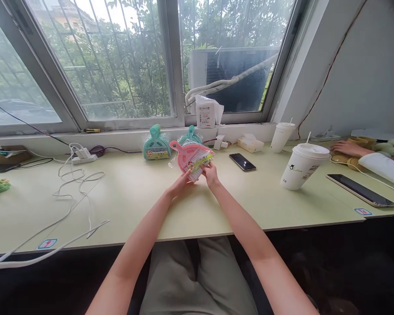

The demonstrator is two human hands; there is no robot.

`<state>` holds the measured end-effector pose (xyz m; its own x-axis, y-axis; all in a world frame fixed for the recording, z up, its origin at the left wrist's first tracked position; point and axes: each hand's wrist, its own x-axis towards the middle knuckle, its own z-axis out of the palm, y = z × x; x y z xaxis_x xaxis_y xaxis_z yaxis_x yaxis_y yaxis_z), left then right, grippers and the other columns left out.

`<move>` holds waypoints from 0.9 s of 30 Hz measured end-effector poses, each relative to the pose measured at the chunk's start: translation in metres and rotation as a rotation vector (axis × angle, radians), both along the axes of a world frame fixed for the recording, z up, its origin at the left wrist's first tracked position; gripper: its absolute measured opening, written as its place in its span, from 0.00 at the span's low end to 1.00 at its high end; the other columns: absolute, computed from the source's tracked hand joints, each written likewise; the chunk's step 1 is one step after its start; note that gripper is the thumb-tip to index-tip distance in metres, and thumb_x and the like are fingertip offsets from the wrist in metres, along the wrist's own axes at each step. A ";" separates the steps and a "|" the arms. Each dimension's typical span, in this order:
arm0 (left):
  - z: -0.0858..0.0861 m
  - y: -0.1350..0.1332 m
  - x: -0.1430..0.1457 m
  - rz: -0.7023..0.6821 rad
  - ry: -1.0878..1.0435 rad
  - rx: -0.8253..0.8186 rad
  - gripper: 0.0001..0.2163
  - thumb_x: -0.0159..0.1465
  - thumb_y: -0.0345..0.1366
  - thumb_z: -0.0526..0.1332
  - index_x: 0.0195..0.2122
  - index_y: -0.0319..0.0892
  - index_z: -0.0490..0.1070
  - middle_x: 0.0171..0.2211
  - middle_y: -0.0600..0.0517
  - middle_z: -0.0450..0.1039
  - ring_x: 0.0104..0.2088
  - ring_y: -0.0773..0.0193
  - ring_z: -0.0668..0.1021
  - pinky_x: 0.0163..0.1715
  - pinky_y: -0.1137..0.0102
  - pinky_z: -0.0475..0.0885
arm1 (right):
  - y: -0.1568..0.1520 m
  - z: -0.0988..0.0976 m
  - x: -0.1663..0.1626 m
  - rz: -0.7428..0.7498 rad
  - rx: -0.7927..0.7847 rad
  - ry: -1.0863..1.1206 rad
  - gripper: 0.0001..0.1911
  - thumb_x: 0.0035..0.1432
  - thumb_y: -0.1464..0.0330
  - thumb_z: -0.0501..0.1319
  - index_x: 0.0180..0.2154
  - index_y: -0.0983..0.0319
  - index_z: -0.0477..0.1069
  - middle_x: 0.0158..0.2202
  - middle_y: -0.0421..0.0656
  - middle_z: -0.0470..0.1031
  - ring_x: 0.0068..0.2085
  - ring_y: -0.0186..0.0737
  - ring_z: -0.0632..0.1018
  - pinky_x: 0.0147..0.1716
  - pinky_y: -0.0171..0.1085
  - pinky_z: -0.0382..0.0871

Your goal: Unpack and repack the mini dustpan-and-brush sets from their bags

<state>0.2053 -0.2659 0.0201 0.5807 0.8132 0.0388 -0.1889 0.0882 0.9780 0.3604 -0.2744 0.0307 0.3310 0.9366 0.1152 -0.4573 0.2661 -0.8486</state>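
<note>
Between my two hands is a pink dustpan-and-brush set [193, 157] in clear plastic with a yellow-green label, tilted with its handle up and to the left. My left hand [181, 183] is closed on its lower left edge, the fingers partly hidden behind it. At the lower right, my right hand [211, 175] pinches the label side. Several green dustpan sets [156, 146], also wrapped, stand stacked against the wall to the left. Directly behind the pink set, more green dustpans [191, 136] are partly covered by it.
Right of my hands lie a black phone [242, 162] and a tissue pack [250, 143]. A large white cup [304, 166], a smaller cup [282, 138] and a tablet-like device [361, 190] are farther right, near another person's hand [350, 148]. White cables [82, 179] sprawl on the left.
</note>
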 end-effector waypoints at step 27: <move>0.016 -0.008 -0.006 0.087 -0.046 0.192 0.26 0.58 0.48 0.64 0.56 0.46 0.67 0.54 0.44 0.71 0.48 0.53 0.75 0.42 0.63 0.73 | 0.000 0.002 0.001 0.048 0.028 0.030 0.15 0.46 0.72 0.66 0.38 0.61 0.68 0.35 0.41 0.77 0.37 0.37 0.78 0.42 0.40 0.76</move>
<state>0.1989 -0.2739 0.0356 0.5030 0.8350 0.2231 -0.2324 -0.1179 0.9654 0.3615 -0.2743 0.0328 0.2893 0.9481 0.1322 -0.4954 0.2664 -0.8268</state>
